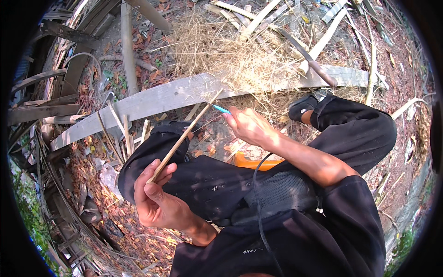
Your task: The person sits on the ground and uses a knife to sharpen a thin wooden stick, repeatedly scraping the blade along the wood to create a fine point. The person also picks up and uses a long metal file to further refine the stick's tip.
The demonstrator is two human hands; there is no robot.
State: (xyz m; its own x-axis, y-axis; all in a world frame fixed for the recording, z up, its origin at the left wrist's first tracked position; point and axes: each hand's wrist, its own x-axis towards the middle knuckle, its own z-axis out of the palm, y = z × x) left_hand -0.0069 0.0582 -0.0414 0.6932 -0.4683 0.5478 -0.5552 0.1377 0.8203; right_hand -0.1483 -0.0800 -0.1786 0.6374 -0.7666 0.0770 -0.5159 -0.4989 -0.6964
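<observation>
My left hand (154, 196) grips the near end of a thin bamboo strip (184, 136) that slants up and away over my left knee. My right hand (249, 125) is closed on a small blue-handled tool (221, 109), its tip pointing left toward the strip's far part. Whether the tip touches the strip I cannot tell. I sit with black trousers and black sleeves; my right foot wears a black shoe (301, 106).
A long grey plank (157, 98) crosses the ground ahead, with a heap of dry shavings (221, 51) behind it. A long tool with a wooden handle (318, 69) lies on the plank's right end. Split bamboo pieces (121, 129), an orange object (251, 161) under my leg, leaf litter around.
</observation>
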